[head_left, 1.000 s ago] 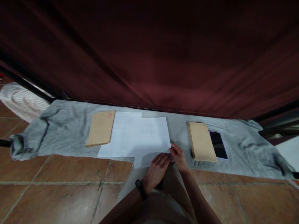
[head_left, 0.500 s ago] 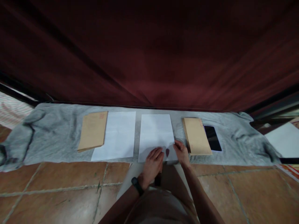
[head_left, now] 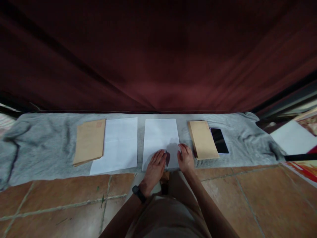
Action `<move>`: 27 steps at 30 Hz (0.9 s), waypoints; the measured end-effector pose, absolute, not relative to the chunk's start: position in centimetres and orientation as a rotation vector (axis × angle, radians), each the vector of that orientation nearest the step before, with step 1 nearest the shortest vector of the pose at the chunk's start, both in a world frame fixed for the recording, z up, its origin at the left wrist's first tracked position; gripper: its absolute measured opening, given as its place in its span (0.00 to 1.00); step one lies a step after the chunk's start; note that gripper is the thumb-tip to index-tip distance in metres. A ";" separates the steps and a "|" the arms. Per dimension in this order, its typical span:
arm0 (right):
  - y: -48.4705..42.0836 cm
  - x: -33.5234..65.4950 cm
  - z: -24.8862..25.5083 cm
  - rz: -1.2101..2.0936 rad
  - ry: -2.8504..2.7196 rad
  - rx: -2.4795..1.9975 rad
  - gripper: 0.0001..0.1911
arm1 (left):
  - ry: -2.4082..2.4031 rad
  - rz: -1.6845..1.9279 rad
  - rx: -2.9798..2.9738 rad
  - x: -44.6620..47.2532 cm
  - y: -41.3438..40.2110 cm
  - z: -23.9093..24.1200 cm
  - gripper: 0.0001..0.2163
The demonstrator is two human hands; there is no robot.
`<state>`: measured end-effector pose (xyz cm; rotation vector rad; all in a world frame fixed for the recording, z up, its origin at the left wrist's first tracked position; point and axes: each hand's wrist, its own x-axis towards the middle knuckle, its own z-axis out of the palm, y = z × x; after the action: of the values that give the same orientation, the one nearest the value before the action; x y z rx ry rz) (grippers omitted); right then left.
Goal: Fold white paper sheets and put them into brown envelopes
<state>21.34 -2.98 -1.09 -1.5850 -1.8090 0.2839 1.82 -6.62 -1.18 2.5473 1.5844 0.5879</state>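
While the left hand lay flat, fingers together, on the near part of the white centre paper, the right hand, loosely curled, met its right edge toward the near end; whether it pinched anything could not be told. Step in hand, as judged: steadying and squaring that paper. Next move, as judged: called for flat pressure from the left and light guidance at the edge from the right. Counted on the worktop's grey cloth: white papers, two, the left paper partly under envelopes, layers uncountable; brown envelope bundles, two, the left bundle and right bundle, each several pieces; phone, one, just right of the latter. Wristwatch, one, left wrist.
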 end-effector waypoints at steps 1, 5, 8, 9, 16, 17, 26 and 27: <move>-2.9 20.8 -1.0 0.300 -1.845 -1.530 0.21 | 1.576 0.572 2.562 1.7 -6.4 -1.2 0.19; -2.4 18.4 -1.2 0.361 -1.975 -1.439 0.23 | 1.559 0.516 2.582 1.5 -5.8 -1.2 0.21; -1.8 17.1 -1.5 0.332 -2.075 -1.452 0.24 | 1.571 0.514 2.574 1.4 -5.7 -1.1 0.21; -1.6 16.8 -1.6 0.320 -2.111 -1.454 0.24 | 1.592 0.519 2.567 1.3 -5.7 -1.1 0.22; -0.7 16.3 -1.8 0.248 -2.254 -1.508 0.25 | 1.758 0.515 2.511 0.8 -4.7 -0.7 0.23; -0.6 16.3 -1.8 0.239 -2.266 -1.514 0.25 | 1.762 0.501 2.502 0.7 -4.5 -0.7 0.23; -0.2 16.2 -1.8 0.204 -2.240 -1.587 0.25 | 1.819 0.468 2.414 0.8 -3.8 -0.7 0.25; -0.2 16.2 -1.8 0.206 -2.236 -1.587 0.25 | 1.823 0.478 2.409 0.9 -3.6 -0.7 0.25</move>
<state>16.18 -0.16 -1.85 -1.5867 -2.2363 0.2058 0.90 -3.59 -0.70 2.4087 1.8233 0.4781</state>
